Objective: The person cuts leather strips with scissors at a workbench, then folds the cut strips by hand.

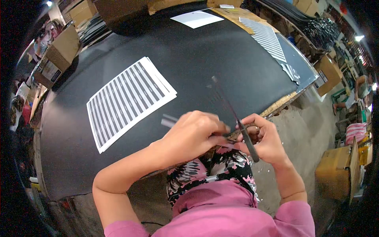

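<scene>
Near the front edge of the black table, my left hand is closed, its fingers pinched and blurred by motion over something I cannot make out. My right hand is closed around a long thin dark tool with a dark handle, whose narrow end points up and away over the table. A small dark piece lies between the two hands, too blurred to name. Beside my left wrist, a pale strip shows above the tabletop. Further left lies a stack of striped sheets.
The black table carries a white sheet at the back and another striped sheet at the back right. Cardboard boxes stand on the right floor, others at the left. A person sits far right.
</scene>
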